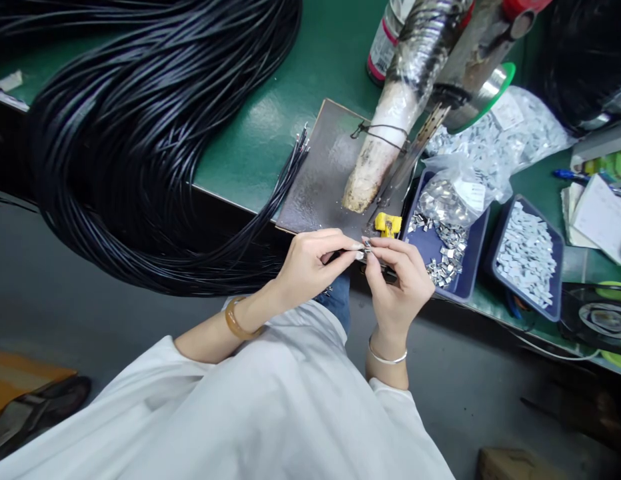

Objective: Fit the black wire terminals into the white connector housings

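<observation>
My left hand point(315, 263) and my right hand point(399, 280) meet fingertip to fingertip at the table's front edge, both pinched. Between the fingertips is a small shiny metal piece point(367, 247), which my right thumb and fingers grip. What my left fingertips pinch is mostly covered and too small to make out. Just beyond the hands stands a yellow-topped fixture point(388, 224). To the right, a blue tray point(471, 280) contains loose shiny metal clips point(447, 257) and a plastic bag of similar pieces point(453, 193).
A large bundle of black cables point(155, 133) hangs over the table edge on the left, its ends on a dark board point(315, 180). A wrapped post point(377, 153) leans above the board. Another tray point(555, 303) of pale metal pieces, bags point(520, 127) and paper pads point(603, 217) lie right.
</observation>
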Action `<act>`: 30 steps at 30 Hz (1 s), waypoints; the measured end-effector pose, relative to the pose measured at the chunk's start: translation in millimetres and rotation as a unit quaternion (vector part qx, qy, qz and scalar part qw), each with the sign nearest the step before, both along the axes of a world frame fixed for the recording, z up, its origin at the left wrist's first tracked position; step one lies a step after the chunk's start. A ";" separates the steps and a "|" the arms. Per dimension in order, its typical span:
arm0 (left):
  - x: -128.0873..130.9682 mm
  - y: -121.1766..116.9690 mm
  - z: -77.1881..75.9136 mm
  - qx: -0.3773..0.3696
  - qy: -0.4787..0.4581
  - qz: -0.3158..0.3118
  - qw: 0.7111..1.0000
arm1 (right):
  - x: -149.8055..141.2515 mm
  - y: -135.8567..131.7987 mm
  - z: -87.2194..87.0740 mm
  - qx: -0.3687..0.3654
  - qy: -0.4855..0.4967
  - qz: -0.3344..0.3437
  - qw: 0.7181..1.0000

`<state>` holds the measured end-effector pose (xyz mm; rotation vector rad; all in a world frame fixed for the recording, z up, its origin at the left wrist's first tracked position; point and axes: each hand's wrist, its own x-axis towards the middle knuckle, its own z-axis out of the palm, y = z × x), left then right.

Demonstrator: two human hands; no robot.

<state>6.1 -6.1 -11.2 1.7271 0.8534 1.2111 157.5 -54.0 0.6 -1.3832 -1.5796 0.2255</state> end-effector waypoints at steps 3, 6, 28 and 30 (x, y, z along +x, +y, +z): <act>1.2 -3.0 -1.5 0.000 -0.014 0.004 1.000 | -3.7 1.2 -1.4 -0.022 0.098 0.007 0.995; 3.4 -5.7 -1.9 -0.033 -0.050 0.002 0.998 | -6.7 3.3 -3.9 -0.054 0.230 0.027 0.971; -5.1 -1.2 3.6 -0.244 -0.080 -0.137 0.957 | 1.1 4.9 -1.7 -0.098 0.177 0.034 0.979; -5.4 -1.4 3.2 -0.244 -0.081 -0.142 0.956 | 1.0 4.0 -0.9 -0.093 0.163 0.027 0.982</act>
